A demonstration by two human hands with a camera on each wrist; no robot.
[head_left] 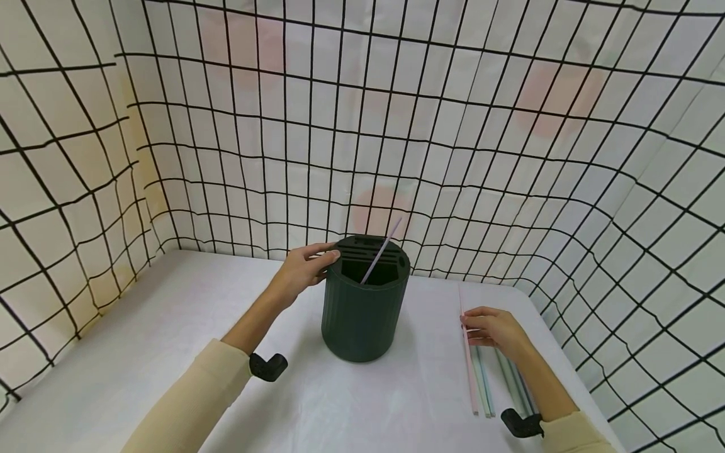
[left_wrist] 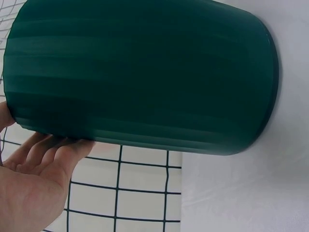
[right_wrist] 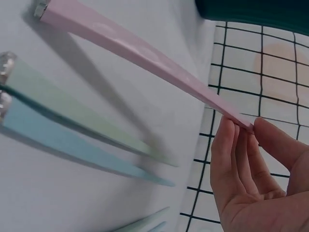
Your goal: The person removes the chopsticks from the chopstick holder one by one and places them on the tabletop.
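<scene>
A dark green ribbed utensil holder [head_left: 362, 321] with a slotted top stands upright on the white table. One thin lilac chopstick [head_left: 382, 250] leans out of its open compartment. My left hand [head_left: 303, 270] grips the holder's upper left side, thumb at the rim; in the left wrist view its fingers [left_wrist: 50, 152] lie against the wall. At the right, my right hand [head_left: 498, 330] pinches a pink chopstick [right_wrist: 130, 53] near its thin end, between thumb and fingers. The pink chopstick is lifted off the table. Below it lie a pale green chopstick [right_wrist: 82, 106] and a light blue chopstick [right_wrist: 72, 137].
More green and bluish sticks [head_left: 512, 384] lie under my right forearm, partly hidden. A black wire grid [head_left: 362, 132] over white cloth encloses the back and both sides of the white table [head_left: 317, 409].
</scene>
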